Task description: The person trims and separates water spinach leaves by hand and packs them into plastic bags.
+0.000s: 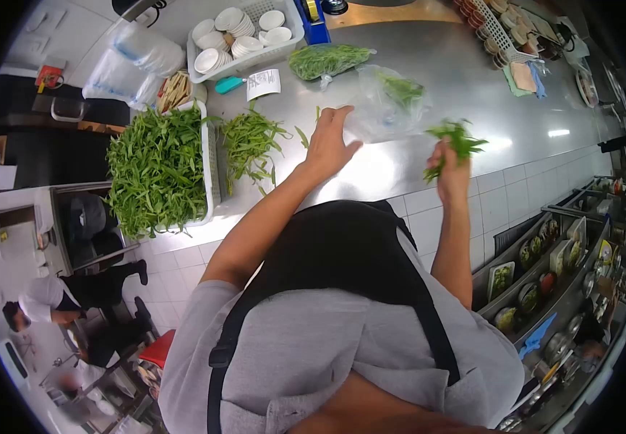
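Bunch of greens held in the right hand above the counter's near edge

The bunch of greens is at the right hand, by the near edge of the metal counter. Its long axis runs obliquely: leafy tips point away from the body and to the right, while the lower end emerges below the fist on the near left side. The right hand is closed around the bunch, fingers curled in, with leaves protruding on both sides.

The left hand is open and grasps nothing visible, fingers extended away from the body, thumb spread to the right. Contact with the counter cannot be determined.

Between the hands and farther out lies a clear plastic bag, greens showing at its upper right part. A filled bag of greens lies beyond it. Left of the left hand is a loose pile of greens; next to that stands a white basket heaped with leaves. A paper slip lies near a crate of white dishes.
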A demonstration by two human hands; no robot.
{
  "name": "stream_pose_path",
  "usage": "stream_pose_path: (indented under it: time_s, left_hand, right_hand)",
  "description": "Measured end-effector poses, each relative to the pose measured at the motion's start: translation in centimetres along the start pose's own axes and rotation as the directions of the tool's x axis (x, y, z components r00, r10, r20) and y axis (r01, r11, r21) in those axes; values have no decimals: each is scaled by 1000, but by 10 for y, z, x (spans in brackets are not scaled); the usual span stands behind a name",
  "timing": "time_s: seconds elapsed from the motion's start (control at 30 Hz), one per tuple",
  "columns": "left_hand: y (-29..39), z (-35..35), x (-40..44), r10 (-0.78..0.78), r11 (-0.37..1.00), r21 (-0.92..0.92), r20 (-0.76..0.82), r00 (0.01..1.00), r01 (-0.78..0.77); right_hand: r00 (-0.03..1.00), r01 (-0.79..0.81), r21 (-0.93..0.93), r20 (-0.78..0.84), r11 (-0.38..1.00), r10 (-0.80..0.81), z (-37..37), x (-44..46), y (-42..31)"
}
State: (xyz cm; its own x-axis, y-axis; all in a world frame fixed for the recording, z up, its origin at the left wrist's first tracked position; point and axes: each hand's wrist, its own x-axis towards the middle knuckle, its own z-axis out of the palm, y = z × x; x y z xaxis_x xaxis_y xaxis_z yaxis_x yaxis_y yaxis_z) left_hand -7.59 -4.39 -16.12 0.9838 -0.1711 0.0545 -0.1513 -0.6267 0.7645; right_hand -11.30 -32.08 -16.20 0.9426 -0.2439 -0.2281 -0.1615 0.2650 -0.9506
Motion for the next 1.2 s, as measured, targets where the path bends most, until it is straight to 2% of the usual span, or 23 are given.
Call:
stream_pose_path:
  time_s: [0.07, 0.13, 0.2, 0.3, 0.33, 0.4, 0.43, 0.47, 0.57, 0.6, 0.7, 0.8, 0.9, 0.93, 1.03, 1.07, 1.2]
  left_hand:
    - [-22, 14, 31, 1, 996, -84, 60, 998, 4]
    - [-6, 6, 45, 101, 993, -66, -15, 995, -102]
    - [13, -3, 52, 303, 953, 83, -205, 931, -292]
    - [9, -11, 45, 222, 903, 341, 149, 964, -261]
    - [3, -12, 45, 180, 861, 424, 262, 948, -281]
    - [-6, -13, 62, 25, 998, 46, 207, 978, -36]
    - [-14, -10, 75, -58, 984, -155, 213, 975, 93]
    - [-46, 17, 95, 44, 860, -508, -25, 999, -51]
    - [11, -14, 106, 39, 857, -510, -69, 997, -69]
    - [30, -22, 96, 129, 946, -293, -62, 990, -142]
    - [34, 23, 80, 305, 952, 14, -47, 951, -305]
    - [31, 55, 90, 133, 991, -4, -71, 989, -134]
    - [18, 45, 114, -48, 918, -396, -57, 997, 21]
    - [32, 30, 111, -48, 881, -473, -32, 998, 27]
    - [51, 20, 107, -97, 845, -521, 74, 992, 122]
    - [52, 22, 100, -52, 882, -467, 39, 998, 65]
    - [54, 31, 78, 161, 966, -183, -127, 979, -182]
  right_hand:
    - [995, -32, -114, 89, 993, 42, 16, -5, 14]
    - [977, -41, -229, 194, 973, 87, 30, -5, 18]
    - [938, -54, -425, 289, 903, 192, 41, 4, 15]
    - [919, 318, -588, 383, 744, -90, 35, 27, 36]
    - [958, 258, -651, 268, 714, -101, 35, 30, 33]
    - [989, 136, -428, 113, 894, -96, 36, 40, 23]
    - [997, 76, -291, 35, 954, -69, 37, 44, 18]
    - [993, 118, -312, 50, 943, -108, 32, 51, 12]
    - [990, 134, -191, 68, 972, -124, 38, 60, -18]
    - [990, 139, -157, 36, 978, -135, 43, 62, -21]
    - [987, 110, -149, 135, 983, -90, 50, 78, -24]
    - [995, 67, -206, 89, 976, -50, 56, 80, -32]
    - [970, 200, 170, -172, 965, -171, 50, 64, -49]
    - [985, 157, 384, -132, 910, -114, 48, 57, -56]
    - [983, -23, 370, 178, 929, -47, 61, 31, -54]
    - [970, -197, 290, 197, 937, 143, 71, 24, -48]
    - [854, -514, 281, 261, 810, 451, 80, 47, 12]
